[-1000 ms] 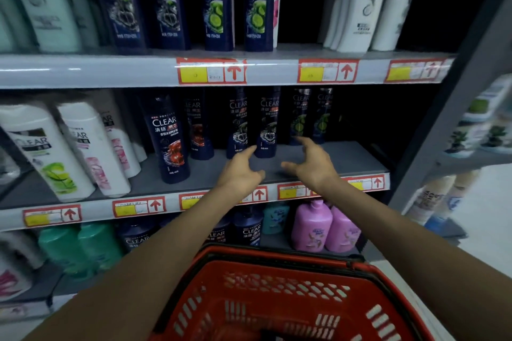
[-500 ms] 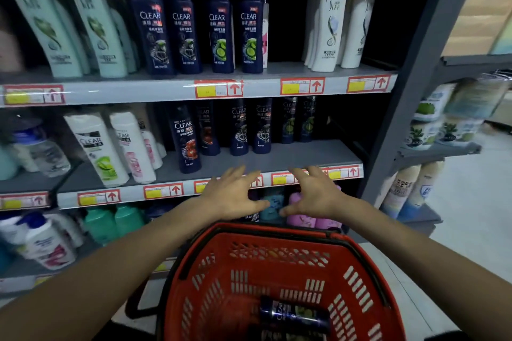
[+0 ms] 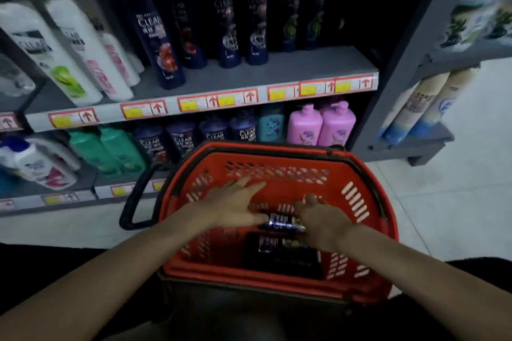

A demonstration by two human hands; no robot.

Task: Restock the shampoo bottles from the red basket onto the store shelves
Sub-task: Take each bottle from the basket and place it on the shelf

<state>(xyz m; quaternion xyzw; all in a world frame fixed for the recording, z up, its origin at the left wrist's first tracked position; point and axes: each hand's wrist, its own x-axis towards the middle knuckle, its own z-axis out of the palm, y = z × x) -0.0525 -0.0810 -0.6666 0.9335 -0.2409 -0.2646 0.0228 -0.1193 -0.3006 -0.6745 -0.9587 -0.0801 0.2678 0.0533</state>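
Half a second back both hands hovered over the basket rim; here I had them down inside the red basket (image 3: 357,202). Left hand (image 3: 235,206) lay flat, fingers spread, thumb side touching the near end of a dark shampoo bottle (image 3: 279,222) lying on its side. Right hand (image 3: 321,220) was curled over the bottle's other end; whether it had closed into a real grip I couldn't tell, fingers hid the contact. A second dark bottle (image 3: 282,253) lay just beside it, nearer me, on the basket floor. So: reach done, pickup starting, two bottles left to shelve by my read.

Middle shelf (image 3: 291,69) was grey with bare space in front right of the standing row of dark bottles (image 3: 230,33), likely the spot. White bottles (image 3: 55,52) leaned at left. Pink pump bottles (image 3: 321,124) sat on the shelf below. Pale tile floor (image 3: 443,196) at right, dim lighting, view blurry.
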